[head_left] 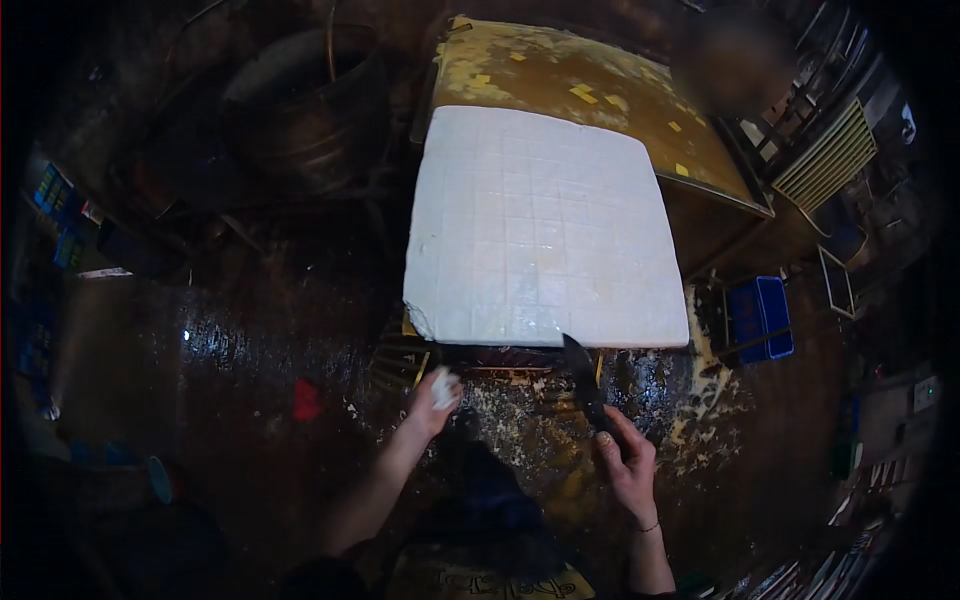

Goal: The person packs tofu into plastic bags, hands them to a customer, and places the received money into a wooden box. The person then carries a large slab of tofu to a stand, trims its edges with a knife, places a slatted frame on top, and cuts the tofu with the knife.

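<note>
A large white slab, resembling tofu, [545, 230] lies in front of me, its top scored in a grid of squares. Its near left corner is ragged and broken. Just below that corner, my left hand [428, 408] is closed around a small white piece [443, 388] that looks like the slab. My right hand [630, 465] grips the dark handle of a knife [582, 375]. The blade points away from me, its tip at the slab's near edge; I cannot tell whether it touches.
Behind the slab stands a wide brown tabletop [560, 65] with yellow scraps on it. A big dark vat [305, 100] is at the far left. To the right are a blue crate [760, 318] and a slatted rack [828, 155]. The floor [520, 415] is wet and littered with pale bits.
</note>
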Motion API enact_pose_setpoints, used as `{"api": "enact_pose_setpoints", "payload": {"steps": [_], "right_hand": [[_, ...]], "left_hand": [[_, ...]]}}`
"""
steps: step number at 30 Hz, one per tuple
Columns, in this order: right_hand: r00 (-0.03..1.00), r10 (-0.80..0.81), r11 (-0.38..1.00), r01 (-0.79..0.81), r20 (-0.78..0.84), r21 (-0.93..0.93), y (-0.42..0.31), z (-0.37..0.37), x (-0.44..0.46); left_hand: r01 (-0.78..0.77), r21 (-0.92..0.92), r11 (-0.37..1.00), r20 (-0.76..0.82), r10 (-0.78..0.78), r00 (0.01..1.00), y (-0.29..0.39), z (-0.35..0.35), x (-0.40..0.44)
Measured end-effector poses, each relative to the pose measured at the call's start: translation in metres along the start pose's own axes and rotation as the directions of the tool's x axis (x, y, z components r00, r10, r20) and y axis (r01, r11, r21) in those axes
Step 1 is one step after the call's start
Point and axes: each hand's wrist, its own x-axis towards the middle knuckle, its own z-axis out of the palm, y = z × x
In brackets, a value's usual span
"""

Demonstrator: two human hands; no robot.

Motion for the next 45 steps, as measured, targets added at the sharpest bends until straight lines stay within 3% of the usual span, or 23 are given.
{"api": "enact_pose_setpoints", "payload": {"steps": [1,3,5,7,10,11,13,15,17,19,20,23,27,29,30,33,34,35,37,38,41,43,45], "right_hand": [[0.999,0.042,0.999,-0.041,-0.035,0.028,-0.007,0.007,0.001],[0.996,0.034,0.999,-0.032,-0.077,0.026,-0.022,0.02,0.013],[0.996,0.043,0.999,-0.042,-0.082,0.015,-0.027,0.031,0.03],[0.985,0.105,0.988,-0.088,-0.134,0.126,-0.03,0.047,0.06],[0.992,0.072,0.993,-0.061,-0.101,0.104,-0.033,0.083,0.121],[0.993,0.081,0.985,-0.066,-0.089,0.158,-0.045,0.102,0.144],[0.994,0.109,0.962,-0.105,-0.001,0.251,-0.062,0.136,0.195],[0.999,-0.004,1.0,0.005,-0.043,0.016,-0.054,0.177,0.252],[0.98,-0.189,0.962,0.172,-0.066,-0.212,-0.061,0.219,0.301],[0.974,-0.2,0.947,0.164,-0.108,-0.278,-0.067,0.263,0.339],[0.969,-0.222,0.916,0.167,-0.112,-0.366,-0.067,0.283,0.355],[0.958,-0.239,0.83,0.119,-0.155,-0.544,-0.076,0.332,0.395],[0.955,-0.2,0.744,0.001,-0.221,-0.668,-0.071,0.366,0.443],[0.948,-0.203,0.72,-0.024,-0.244,-0.694,-0.071,0.375,0.457],[0.941,-0.213,0.71,-0.037,-0.265,-0.703,-0.072,0.378,0.464],[0.926,-0.234,0.687,-0.058,-0.297,-0.724,-0.075,0.384,0.479],[0.919,-0.246,0.684,-0.06,-0.308,-0.727,-0.074,0.385,0.483],[0.92,-0.245,0.676,-0.063,-0.305,-0.734,-0.073,0.386,0.486],[0.93,-0.147,0.655,-0.163,-0.337,-0.738,-0.071,0.385,0.485],[0.928,-0.167,0.656,-0.148,-0.334,-0.74,-0.07,0.384,0.482],[0.932,-0.161,0.626,-0.159,-0.326,-0.764,-0.07,0.384,0.46],[0.929,-0.194,0.622,-0.132,-0.316,-0.772,-0.064,0.382,0.436],[0.927,-0.231,0.617,-0.095,-0.296,-0.781,-0.061,0.382,0.407]], "left_hand": [[-0.003,0.011,1.0,-0.006,0.003,1.0,0.002,0.015,0.019],[0.076,0.183,0.98,-0.312,-0.015,0.95,-0.003,0.004,0.053],[0.168,0.34,0.925,-0.399,-0.02,0.917,0.006,-0.01,0.064],[0.116,0.398,0.91,-0.315,0.017,0.949,0.025,-0.05,0.067],[0.077,0.414,0.907,-0.344,0.078,0.936,0.091,-0.057,0.076],[0.137,0.441,0.887,-0.34,0.023,0.94,0.114,-0.078,0.114],[0.039,0.506,0.861,-0.283,0.124,0.951,0.171,-0.02,0.116],[-0.144,0.644,0.751,-0.042,0.223,0.974,0.232,0.055,0.096],[-0.329,0.701,0.633,0.039,0.427,0.903,0.263,0.072,0.156],[-0.442,0.538,0.718,0.21,0.394,0.895,0.299,0.114,0.164],[-0.459,0.568,0.683,0.246,0.391,0.887,0.316,0.133,0.17],[-0.432,0.406,0.805,0.286,0.337,0.897,0.344,0.175,0.197],[-0.398,0.392,0.829,0.367,0.255,0.895,0.363,0.187,0.264],[-0.55,0.42,0.722,0.495,0.326,0.806,0.361,0.188,0.299],[-0.546,0.409,0.731,0.498,0.323,0.805,0.361,0.189,0.313],[-0.737,0.253,0.627,0.699,0.408,0.587,0.362,0.193,0.339],[-0.761,0.292,0.58,0.717,0.394,0.575,0.372,0.201,0.329],[-0.756,0.287,0.588,0.714,0.395,0.578,0.383,0.208,0.313],[-0.612,0.461,0.643,0.637,0.241,0.733,0.39,0.216,0.297],[-0.735,0.379,0.562,0.671,0.38,0.637,0.384,0.218,0.305],[-0.775,0.363,0.517,0.668,0.436,0.603,0.377,0.216,0.305],[-0.77,0.288,0.57,0.613,0.508,0.605,0.369,0.216,0.296],[-0.887,0.285,0.362,0.605,0.65,0.46,0.363,0.208,0.28]]}}
